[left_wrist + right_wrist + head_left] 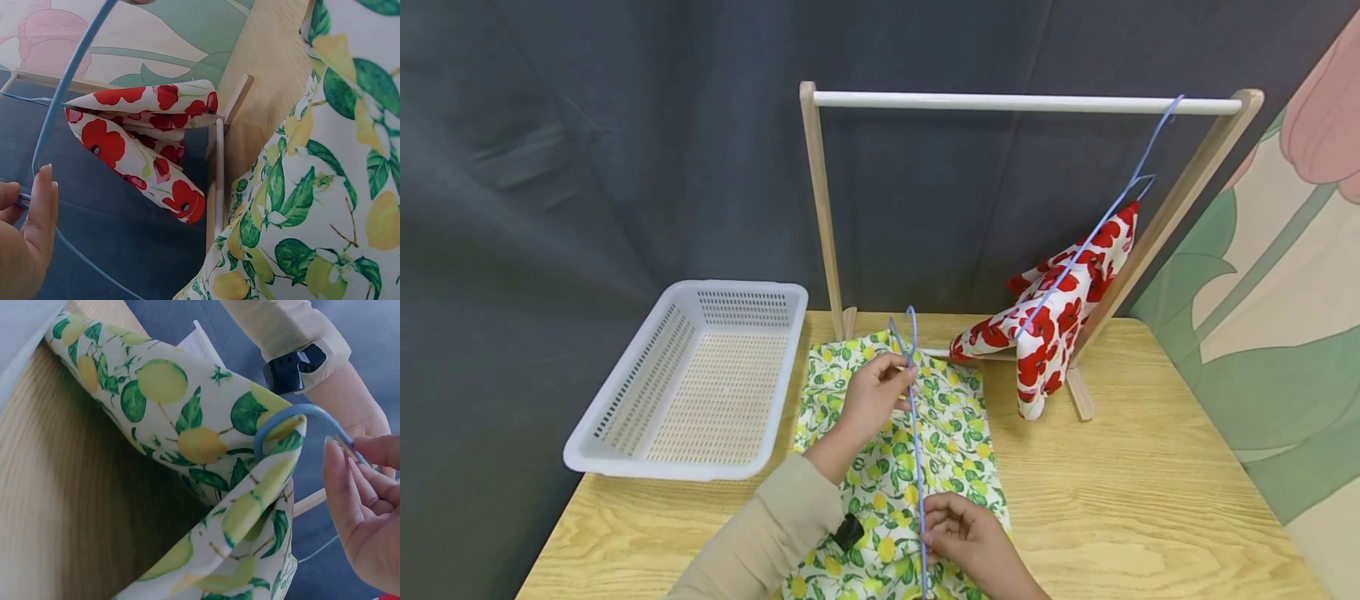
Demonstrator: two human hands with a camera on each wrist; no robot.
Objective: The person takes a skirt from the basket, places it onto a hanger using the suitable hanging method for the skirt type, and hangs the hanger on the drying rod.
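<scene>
A blue wire hanger [916, 442] is held over a cloth with a lemon print [958, 442]. My left hand [874, 392] pinches the hanger just below its hook. Lower down, my right hand [966, 537] pinches the wire between thumb and fingers. In the right wrist view, the rounded end of the hanger [297, 412] meets a fold of the lemon cloth [206, 437], beside my right hand [369, 512]. The left wrist view shows my left hand [28, 240] with the wire between its fingers. Part of the hanger is hidden by cloth.
A white plastic basket [786, 375] stands on the wooden table [1150, 500] at the left. Behind the cloth rises a rack with a white rail [1000, 102]. A red-flowered cloth [1052, 342] hangs on another blue hanger [1138, 171] at its right end.
</scene>
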